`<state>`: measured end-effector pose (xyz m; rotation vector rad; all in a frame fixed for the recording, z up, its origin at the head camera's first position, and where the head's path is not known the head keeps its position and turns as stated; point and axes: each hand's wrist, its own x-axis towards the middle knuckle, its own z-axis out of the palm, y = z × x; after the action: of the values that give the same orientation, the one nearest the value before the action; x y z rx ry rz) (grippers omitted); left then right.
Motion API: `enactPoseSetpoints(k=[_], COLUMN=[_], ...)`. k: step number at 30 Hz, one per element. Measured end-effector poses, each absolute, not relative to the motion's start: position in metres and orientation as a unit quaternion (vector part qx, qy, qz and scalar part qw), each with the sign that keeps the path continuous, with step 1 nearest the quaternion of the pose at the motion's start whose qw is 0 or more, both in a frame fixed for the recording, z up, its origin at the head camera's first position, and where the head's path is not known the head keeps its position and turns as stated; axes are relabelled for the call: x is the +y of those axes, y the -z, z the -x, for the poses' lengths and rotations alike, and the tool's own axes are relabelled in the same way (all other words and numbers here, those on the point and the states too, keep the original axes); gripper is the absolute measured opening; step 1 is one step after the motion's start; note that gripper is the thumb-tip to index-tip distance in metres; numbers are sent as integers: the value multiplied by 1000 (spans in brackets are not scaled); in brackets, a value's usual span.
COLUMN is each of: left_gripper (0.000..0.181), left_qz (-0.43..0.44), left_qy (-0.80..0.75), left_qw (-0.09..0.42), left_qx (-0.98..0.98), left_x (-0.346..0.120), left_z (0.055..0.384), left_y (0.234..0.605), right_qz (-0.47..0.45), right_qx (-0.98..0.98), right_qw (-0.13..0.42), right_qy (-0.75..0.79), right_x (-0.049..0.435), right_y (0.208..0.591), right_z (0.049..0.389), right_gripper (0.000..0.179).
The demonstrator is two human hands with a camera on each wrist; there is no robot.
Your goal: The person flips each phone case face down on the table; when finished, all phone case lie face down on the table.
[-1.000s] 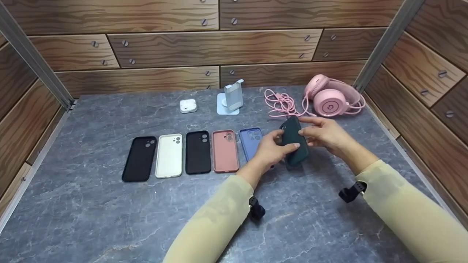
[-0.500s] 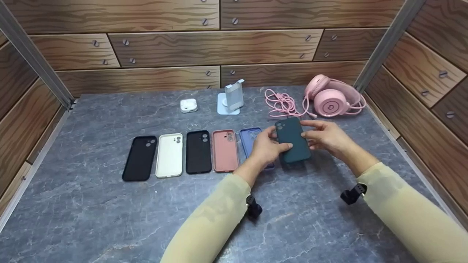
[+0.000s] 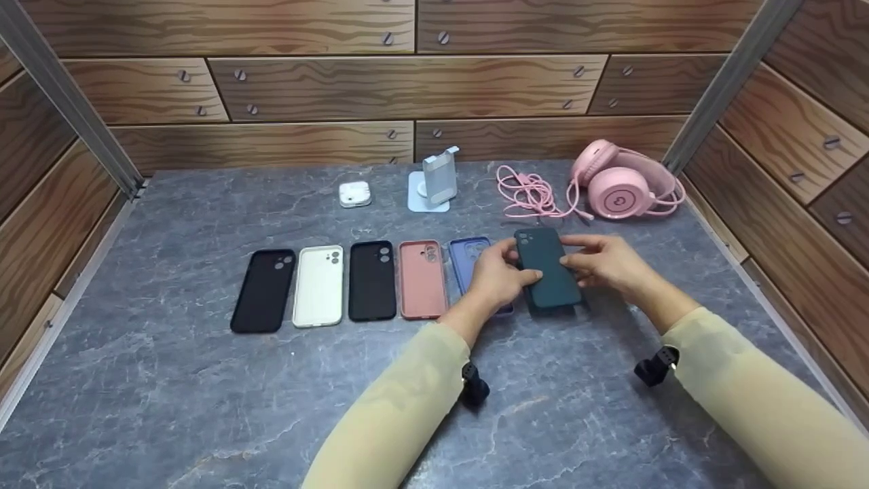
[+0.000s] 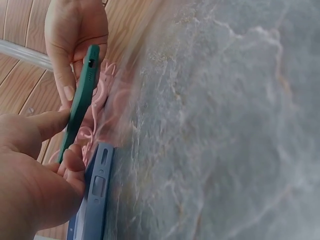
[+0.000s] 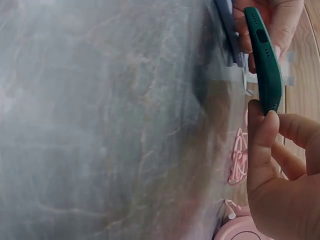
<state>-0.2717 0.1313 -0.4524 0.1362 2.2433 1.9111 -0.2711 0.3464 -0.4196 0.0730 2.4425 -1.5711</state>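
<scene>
A dark green phone case [image 3: 551, 272] is held between both hands above the right part of the table, its back with the camera holes facing up. The left hand [image 3: 497, 275] pinches its left edge, thumb on the back and fingers beneath. On the opposite long edge, the right hand [image 3: 607, 263] grips it between thumb and fingers. In the wrist views the green case shows its end edge with port openings [image 5: 262, 36], lifted off the table. Beside it a blue phone case [image 3: 470, 261] lies partly hidden under the left hand.
Left of the blue case lie a pink case [image 3: 421, 282], a black case [image 3: 372, 282], a white case [image 3: 318, 288] and another black case [image 3: 263, 292] in a row. Behind are a white earphone box [image 3: 354, 194], a light blue stand [image 3: 440, 178] and pink headphones [image 3: 618, 192] with a coiled cable.
The green case, tilted on its side a second ago, has turned to lie flatter with its back up. Both hands have come slightly nearer the front with it.
</scene>
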Motion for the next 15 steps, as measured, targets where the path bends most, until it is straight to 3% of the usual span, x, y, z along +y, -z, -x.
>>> enactPoseSetpoints(k=[15], left_gripper=[64], left_qz=[-51], left_qy=[-579], left_qw=[83], left_qx=[810], left_x=[127], left_z=[275], left_y=[453], right_qz=[-21], right_qx=[859], right_qw=[113], right_qy=[500], right_x=[342], right_y=[433], right_z=[278], right_gripper=[60])
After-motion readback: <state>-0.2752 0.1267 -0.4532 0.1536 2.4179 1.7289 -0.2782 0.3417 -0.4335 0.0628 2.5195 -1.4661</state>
